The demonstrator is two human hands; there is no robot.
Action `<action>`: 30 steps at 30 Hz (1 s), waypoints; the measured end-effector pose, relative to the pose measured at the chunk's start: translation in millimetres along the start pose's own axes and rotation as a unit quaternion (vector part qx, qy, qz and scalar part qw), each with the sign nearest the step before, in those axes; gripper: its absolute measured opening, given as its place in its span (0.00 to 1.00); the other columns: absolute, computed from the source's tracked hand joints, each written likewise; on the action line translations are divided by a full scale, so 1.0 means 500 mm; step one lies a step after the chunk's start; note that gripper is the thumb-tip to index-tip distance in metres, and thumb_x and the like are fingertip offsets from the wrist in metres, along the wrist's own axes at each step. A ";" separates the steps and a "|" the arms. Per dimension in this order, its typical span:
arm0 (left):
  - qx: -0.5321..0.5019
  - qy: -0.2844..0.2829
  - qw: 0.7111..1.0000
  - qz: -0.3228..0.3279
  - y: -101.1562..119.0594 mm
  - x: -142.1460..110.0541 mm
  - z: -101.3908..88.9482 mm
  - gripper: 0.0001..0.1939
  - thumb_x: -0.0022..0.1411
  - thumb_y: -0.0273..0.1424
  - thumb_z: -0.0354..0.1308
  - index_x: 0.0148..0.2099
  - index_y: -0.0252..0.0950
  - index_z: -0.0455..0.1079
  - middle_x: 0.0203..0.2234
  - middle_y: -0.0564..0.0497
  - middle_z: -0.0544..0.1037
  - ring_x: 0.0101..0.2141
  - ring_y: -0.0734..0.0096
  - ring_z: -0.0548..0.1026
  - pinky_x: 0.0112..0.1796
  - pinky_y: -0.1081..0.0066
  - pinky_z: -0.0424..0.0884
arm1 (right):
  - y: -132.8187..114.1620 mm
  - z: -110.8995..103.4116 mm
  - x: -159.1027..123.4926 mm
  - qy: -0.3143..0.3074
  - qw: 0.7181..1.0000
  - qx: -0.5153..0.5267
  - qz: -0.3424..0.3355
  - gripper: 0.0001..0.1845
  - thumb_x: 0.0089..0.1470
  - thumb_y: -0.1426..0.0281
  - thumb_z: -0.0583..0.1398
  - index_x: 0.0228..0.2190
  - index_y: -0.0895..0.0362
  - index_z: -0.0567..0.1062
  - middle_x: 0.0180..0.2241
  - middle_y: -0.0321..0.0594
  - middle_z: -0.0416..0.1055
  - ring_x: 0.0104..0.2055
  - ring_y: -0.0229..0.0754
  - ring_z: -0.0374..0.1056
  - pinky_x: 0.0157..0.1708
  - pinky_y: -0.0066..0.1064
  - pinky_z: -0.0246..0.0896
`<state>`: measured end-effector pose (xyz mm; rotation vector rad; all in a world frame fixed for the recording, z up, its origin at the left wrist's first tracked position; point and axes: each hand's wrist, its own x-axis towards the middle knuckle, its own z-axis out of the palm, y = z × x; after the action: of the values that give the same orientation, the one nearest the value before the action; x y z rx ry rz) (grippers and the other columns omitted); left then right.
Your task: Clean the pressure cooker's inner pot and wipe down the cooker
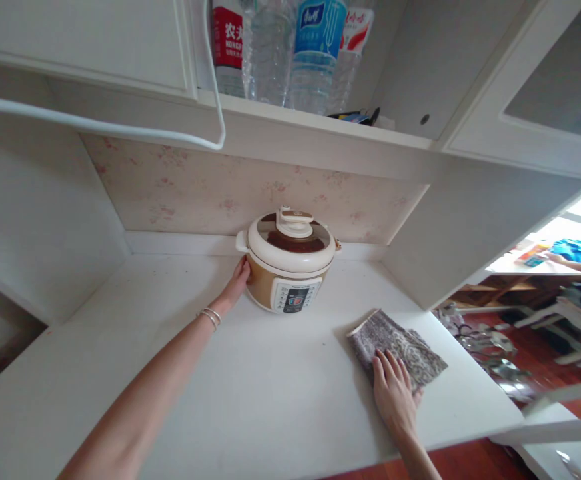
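Note:
A cream and gold electric pressure cooker (260, 288) with a brown-topped lid stands upright on the white countertop (270, 387), near the back. My left hand (236, 285) is at the cooker's left side, its fingers closed against the body just below the side handle; part of the fingers is hidden. At the right, a folded grey-brown patterned cloth (410, 347) lies on the surface. My right hand (394, 387) rests palm down on the cloth's near part, fingers stretched out over it.
Overhead, an open shelf (320, 130) holds several plastic bottles (315, 53). A white cable (135, 132) hangs in a loop at upper left. Side panels flank the counter. At the right, another person's arm (573, 264) reaches over a table, beside a white stool (570, 320).

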<state>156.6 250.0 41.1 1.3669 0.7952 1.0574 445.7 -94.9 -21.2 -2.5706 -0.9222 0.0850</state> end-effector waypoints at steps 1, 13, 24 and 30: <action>0.006 -0.016 1.000 0.008 -0.008 0.009 0.026 0.31 0.67 0.50 0.44 0.68 0.44 0.51 0.67 0.50 0.55 0.65 0.62 0.54 0.63 0.56 0.52 | 0.001 0.001 0.000 0.002 1.000 -0.002 -0.001 0.34 0.60 0.50 0.37 0.60 0.45 0.63 0.66 0.34 0.49 0.69 0.53 0.39 0.60 0.70 0.23; 0.289 -0.161 0.941 -0.079 -0.019 0.070 0.308 0.39 0.67 0.49 0.44 0.69 0.26 0.48 0.65 0.25 0.51 0.62 0.45 0.58 0.60 0.53 0.49 | 0.004 0.002 -0.003 0.013 1.000 -0.012 -0.015 0.34 0.58 0.50 0.39 0.58 0.47 0.64 0.66 0.35 0.51 0.69 0.51 0.40 0.62 0.66 0.23; 0.358 -0.168 0.914 -0.089 -0.022 -0.157 0.147 0.16 0.64 0.37 0.47 0.42 0.34 0.74 0.39 0.42 0.80 0.41 0.60 0.76 0.41 0.67 0.65 | 0.010 -0.007 -0.018 0.192 0.974 0.008 -0.123 0.31 0.58 0.47 0.43 0.45 0.54 0.73 0.51 0.48 0.70 0.56 0.56 0.61 0.61 0.60 0.36; 0.295 -0.074 0.946 -0.109 -0.009 -0.299 -0.041 0.19 0.62 0.44 0.48 0.25 0.37 0.61 0.18 0.57 0.62 0.23 0.74 0.61 0.26 0.72 0.53 | -0.088 0.045 -0.073 0.171 0.952 0.093 -0.235 0.26 0.59 0.50 0.49 0.40 0.56 0.74 0.39 0.48 0.74 0.44 0.51 0.66 0.51 0.47 0.57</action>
<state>84.7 120.0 15.0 1.7818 1.1763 0.5457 386.6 -78.9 -27.1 -2.0418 -1.2831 -0.3786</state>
